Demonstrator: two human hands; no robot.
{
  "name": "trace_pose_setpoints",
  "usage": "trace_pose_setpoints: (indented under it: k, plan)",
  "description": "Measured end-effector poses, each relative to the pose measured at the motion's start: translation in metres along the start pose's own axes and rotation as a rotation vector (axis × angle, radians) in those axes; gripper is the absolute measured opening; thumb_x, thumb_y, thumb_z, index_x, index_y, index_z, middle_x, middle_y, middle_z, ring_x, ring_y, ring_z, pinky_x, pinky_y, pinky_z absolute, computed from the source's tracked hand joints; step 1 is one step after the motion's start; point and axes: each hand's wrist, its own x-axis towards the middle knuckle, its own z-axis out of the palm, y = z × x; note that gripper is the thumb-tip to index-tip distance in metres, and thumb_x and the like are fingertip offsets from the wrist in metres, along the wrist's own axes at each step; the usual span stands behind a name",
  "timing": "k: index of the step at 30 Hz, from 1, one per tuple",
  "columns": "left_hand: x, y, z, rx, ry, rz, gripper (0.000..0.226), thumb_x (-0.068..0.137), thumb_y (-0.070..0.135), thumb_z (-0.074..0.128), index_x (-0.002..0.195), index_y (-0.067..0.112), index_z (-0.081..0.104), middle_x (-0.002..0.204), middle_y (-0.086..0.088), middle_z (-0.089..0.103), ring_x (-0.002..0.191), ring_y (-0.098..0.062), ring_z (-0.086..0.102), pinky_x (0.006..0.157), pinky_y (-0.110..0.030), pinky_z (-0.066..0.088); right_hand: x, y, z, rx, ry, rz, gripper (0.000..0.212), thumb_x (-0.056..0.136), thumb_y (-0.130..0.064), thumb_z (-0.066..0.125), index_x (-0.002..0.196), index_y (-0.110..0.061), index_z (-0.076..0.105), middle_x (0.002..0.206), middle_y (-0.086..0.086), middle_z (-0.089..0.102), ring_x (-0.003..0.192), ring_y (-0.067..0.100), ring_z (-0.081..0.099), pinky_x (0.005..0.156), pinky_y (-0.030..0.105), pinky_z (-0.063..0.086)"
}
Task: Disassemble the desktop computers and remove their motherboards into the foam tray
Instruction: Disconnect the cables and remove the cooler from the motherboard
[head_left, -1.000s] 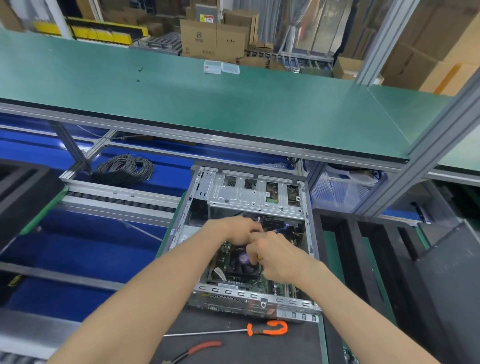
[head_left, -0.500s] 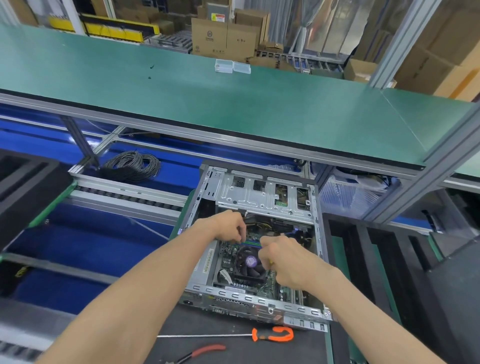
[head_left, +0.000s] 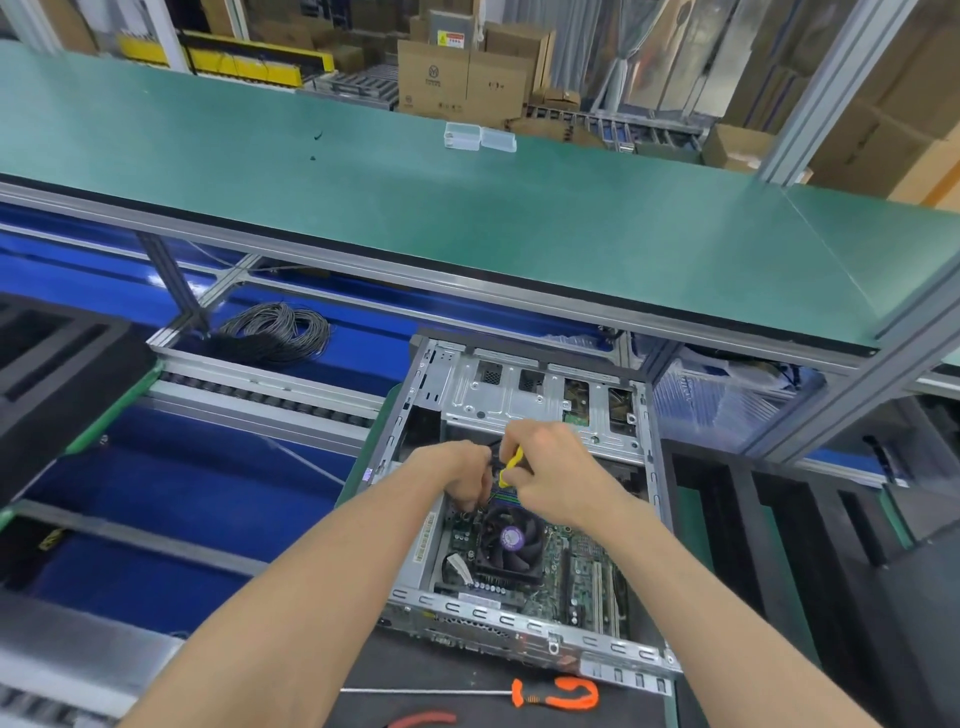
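Left hand (head_left: 464, 475) is curling its fingers down onto something dark beside the fan, likely bracing a cable, though exactly what it grips I cannot tell. Right hand (head_left: 551, 474) is pinching a yellow tool (head_left: 510, 466), working at a connector by the look of it. The motherboard (head_left: 566, 571) is still sitting inside the open computer case (head_left: 524, 400), fan (head_left: 511, 540) attached. Further right, the black foam tray (head_left: 737, 525) is waiting just beside the case, handy for the board.
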Motion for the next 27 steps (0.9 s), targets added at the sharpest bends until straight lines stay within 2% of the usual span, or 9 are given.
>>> trace_pose_setpoints:
  k: [2, 4, 8, 11, 14, 16, 18, 23, 27]
  plan:
    - [0.001, -0.001, 0.0, 0.026, 0.002, 0.028, 0.032, 0.081, 0.012, 0.077, 0.11, 0.02, 0.066, 0.076, 0.016, 0.049, 0.084, -0.016, 0.05, 0.073, -0.027, 0.039, 0.006, -0.002, 0.007, -0.029, -0.025, -0.006, 0.013, 0.086, -0.009, 0.061, 0.089, -0.018, 0.053, 0.083, -0.003, 0.048, 0.081, 0.021, 0.046, 0.062, 0.031, 0.033]
    - [0.001, -0.002, -0.001, 0.044, -0.007, 0.053, 0.024, 0.082, 0.011, 0.075, 0.102, 0.023, 0.067, 0.073, 0.02, 0.047, 0.08, -0.014, 0.048, 0.071, -0.025, 0.039, 0.01, -0.002, 0.011, -0.052, -0.045, 0.001, 0.009, 0.085, -0.009, 0.06, 0.09, -0.014, 0.055, 0.087, 0.001, 0.053, 0.082, 0.024, 0.049, 0.063, 0.034, 0.037]
    - [0.003, -0.004, -0.002, 0.014, -0.026, 0.058, 0.025, 0.083, 0.008, 0.07, 0.089, 0.028, 0.057, 0.074, 0.022, 0.048, 0.067, 0.0, 0.045, 0.053, -0.017, 0.031, 0.014, -0.001, 0.014, -0.064, -0.087, 0.037, 0.008, 0.084, -0.009, 0.058, 0.092, -0.011, 0.056, 0.091, 0.008, 0.059, 0.083, 0.027, 0.054, 0.065, 0.039, 0.048]
    - [0.006, -0.005, -0.002, 0.027, -0.032, 0.07, 0.02, 0.085, 0.007, 0.068, 0.082, 0.026, 0.06, 0.074, 0.02, 0.048, 0.073, -0.01, 0.05, 0.06, -0.02, 0.037, 0.016, -0.002, 0.017, -0.082, -0.106, 0.037, 0.008, 0.086, -0.009, 0.059, 0.092, -0.012, 0.055, 0.091, 0.006, 0.058, 0.082, 0.026, 0.053, 0.06, 0.037, 0.045]
    - [0.005, -0.004, -0.002, 0.082, -0.046, 0.097, 0.01, 0.087, 0.009, 0.067, 0.094, 0.017, 0.068, 0.074, 0.015, 0.047, 0.081, -0.016, 0.049, 0.077, -0.031, 0.043, 0.017, -0.004, 0.02, -0.105, -0.113, 0.006, 0.007, 0.086, -0.007, 0.057, 0.09, -0.011, 0.053, 0.085, 0.001, 0.049, 0.077, 0.024, 0.048, 0.052, 0.028, 0.029]
    - [0.004, -0.003, -0.002, 0.111, -0.045, 0.104, 0.006, 0.088, 0.01, 0.066, 0.094, 0.012, 0.067, 0.075, 0.009, 0.05, 0.085, -0.02, 0.052, 0.082, -0.036, 0.049, 0.018, -0.005, 0.02, -0.109, -0.112, 0.002, 0.008, 0.086, -0.007, 0.057, 0.089, -0.011, 0.052, 0.083, 0.0, 0.047, 0.077, 0.024, 0.048, 0.055, 0.031, 0.03]
    - [0.005, -0.004, -0.001, 0.129, -0.044, 0.105, 0.014, 0.088, 0.011, 0.066, 0.101, 0.007, 0.069, 0.078, 0.004, 0.053, 0.086, -0.022, 0.053, 0.086, -0.04, 0.051, 0.018, -0.006, 0.02, -0.123, -0.118, -0.003, 0.008, 0.086, -0.007, 0.056, 0.09, -0.011, 0.051, 0.083, 0.001, 0.048, 0.078, 0.024, 0.05, 0.058, 0.033, 0.034]
    - [0.007, -0.006, 0.0, 0.124, -0.043, 0.128, 0.013, 0.091, 0.012, 0.066, 0.103, 0.009, 0.064, 0.096, -0.005, 0.059, 0.093, -0.026, 0.055, 0.085, -0.037, 0.048, 0.024, -0.012, 0.019, -0.204, -0.127, -0.036, 0.014, 0.093, -0.018, 0.058, 0.09, -0.012, 0.045, 0.094, 0.009, 0.059, 0.081, 0.026, 0.052, 0.064, 0.035, 0.039]
    - [0.01, -0.009, 0.0, 0.085, -0.076, 0.134, 0.027, 0.096, 0.015, 0.064, 0.122, 0.008, 0.066, 0.123, -0.008, 0.064, 0.116, -0.026, 0.055, 0.088, -0.029, 0.038, 0.028, -0.014, 0.021, -0.264, -0.134, -0.042, 0.019, 0.097, -0.027, 0.055, 0.094, -0.017, 0.039, 0.08, 0.004, 0.051, 0.075, 0.026, 0.051, 0.06, 0.034, 0.04]
